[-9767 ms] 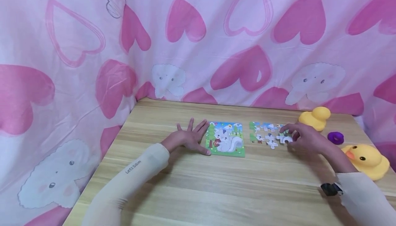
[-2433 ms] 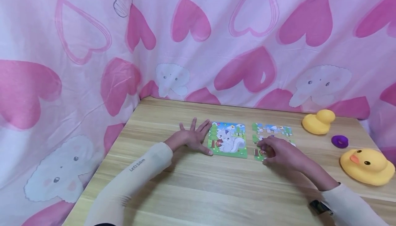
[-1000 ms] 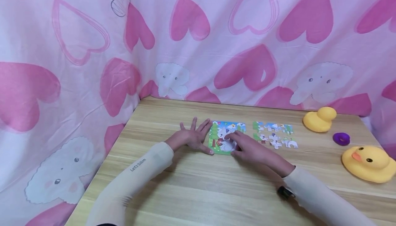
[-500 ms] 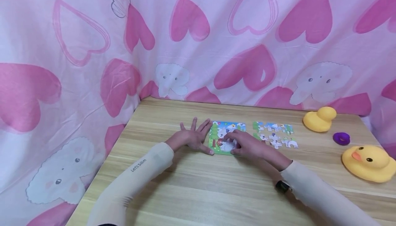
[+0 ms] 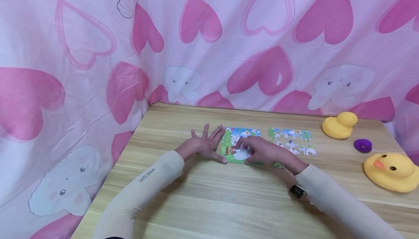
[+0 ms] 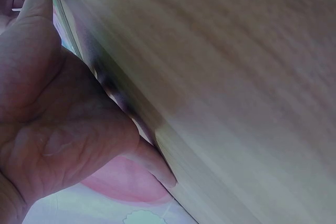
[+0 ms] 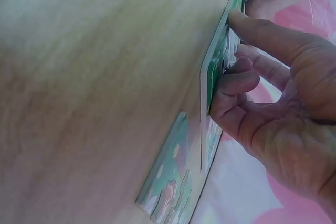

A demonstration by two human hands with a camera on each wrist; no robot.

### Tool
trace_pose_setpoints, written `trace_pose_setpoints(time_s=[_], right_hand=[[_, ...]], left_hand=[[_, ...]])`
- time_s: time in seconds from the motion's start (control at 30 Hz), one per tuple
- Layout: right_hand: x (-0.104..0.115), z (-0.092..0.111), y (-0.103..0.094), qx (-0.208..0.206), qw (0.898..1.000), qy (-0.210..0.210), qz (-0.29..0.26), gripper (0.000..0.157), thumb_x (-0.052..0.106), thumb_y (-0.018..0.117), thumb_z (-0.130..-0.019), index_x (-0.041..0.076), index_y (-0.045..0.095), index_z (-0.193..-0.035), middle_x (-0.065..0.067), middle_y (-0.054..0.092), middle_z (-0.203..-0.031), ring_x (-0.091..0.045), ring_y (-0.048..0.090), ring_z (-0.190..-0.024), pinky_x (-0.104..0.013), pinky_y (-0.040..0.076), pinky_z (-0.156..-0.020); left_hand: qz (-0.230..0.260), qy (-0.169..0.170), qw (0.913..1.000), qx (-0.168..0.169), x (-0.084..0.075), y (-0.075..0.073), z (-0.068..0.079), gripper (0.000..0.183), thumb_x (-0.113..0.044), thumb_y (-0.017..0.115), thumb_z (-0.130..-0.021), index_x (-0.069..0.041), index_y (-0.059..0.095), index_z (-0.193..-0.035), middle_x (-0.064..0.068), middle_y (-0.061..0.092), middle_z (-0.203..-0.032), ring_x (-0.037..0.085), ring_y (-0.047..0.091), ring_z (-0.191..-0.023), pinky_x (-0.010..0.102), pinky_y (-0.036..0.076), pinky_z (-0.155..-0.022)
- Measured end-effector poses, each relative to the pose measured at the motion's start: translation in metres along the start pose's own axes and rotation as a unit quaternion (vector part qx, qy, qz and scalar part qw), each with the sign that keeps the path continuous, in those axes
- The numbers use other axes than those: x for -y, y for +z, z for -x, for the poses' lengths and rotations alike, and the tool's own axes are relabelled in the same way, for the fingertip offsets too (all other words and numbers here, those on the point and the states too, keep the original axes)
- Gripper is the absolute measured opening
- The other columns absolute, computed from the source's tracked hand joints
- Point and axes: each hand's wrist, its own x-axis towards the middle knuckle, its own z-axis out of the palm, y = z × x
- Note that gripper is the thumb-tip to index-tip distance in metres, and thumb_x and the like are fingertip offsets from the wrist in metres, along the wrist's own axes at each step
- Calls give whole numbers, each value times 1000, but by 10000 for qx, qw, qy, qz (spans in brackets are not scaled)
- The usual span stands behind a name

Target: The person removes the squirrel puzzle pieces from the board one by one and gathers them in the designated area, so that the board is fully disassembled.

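Note:
A jigsaw puzzle [image 5: 229,157] with a white squirrel among trees lies flat mid-table. My left hand [image 5: 206,148] rests on the table beside it, fingers spread, index fingertip and thumb at its left edge. My right hand [image 5: 263,150] bends over the puzzle's right half and hides part of the picture. In the right wrist view the thumb [image 7: 257,32] touches the puzzle near its front edge and the other fingers curl down onto it; I cannot tell whether they pinch a piece. Several loose puzzle pieces [image 5: 290,147] lie in rows to the right, the front one [image 5: 277,165] partly behind the wrist.
At the right side of the wooden table [image 5: 209,202] sit two yellow rubber ducks, a smaller one [image 5: 338,126] behind and a larger one [image 5: 389,171] in front. Between them lies a purple ring [image 5: 363,145]. A pink heart-print curtain [image 5: 203,57] hangs around the back and left.
My right hand has gone from the loose pieces over to the puzzle and lately shifts only slightly there. A front-row piece was added on the right. My left hand has stayed put.

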Motion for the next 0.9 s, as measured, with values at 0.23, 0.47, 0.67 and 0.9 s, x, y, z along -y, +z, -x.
trace_pose_setpoints(time_s=[0.23,0.47,0.67,0.9], right_hand=[[-2,-1,-2,-145,9997,-161,-99,50,13,89,-85,25,69,-129,-3,65,-117,-16,57,-83,-28,53,-73],[-4,-2,-2,-138,9997,-200,-57,50,15,90,-84,24,71,-129,-1,62,-109,-15,55,-84,-27,52,-73],[-7,0,-1,-192,9994,-258,-116,51,15,91,-84,24,71,-130,-3,64,-114,-15,57,-83,-27,53,-73],[-8,-2,1,-214,9992,-216,-260,52,12,91,-84,23,72,-131,0,68,-114,-15,57,-81,-28,53,-72]], left_hand=[[-59,18,10000,-35,0,-2,1,132,-86,64,-82,-31,-19,-168,-9,-29,-176,46,-28,-160,92,-8,-111],[3,-37,10000,28,1,-1,-2,133,-87,66,-80,-33,-19,-168,-10,-30,-175,46,-31,-159,91,-10,-111],[4,14,10000,11,-1,-1,0,132,-87,65,-81,-33,-18,-168,-10,-29,-176,45,-30,-160,91,-10,-111],[7,7,10000,22,1,1,-1,132,-87,65,-81,-33,-19,-168,-11,-31,-175,44,-31,-160,91,-11,-111]])
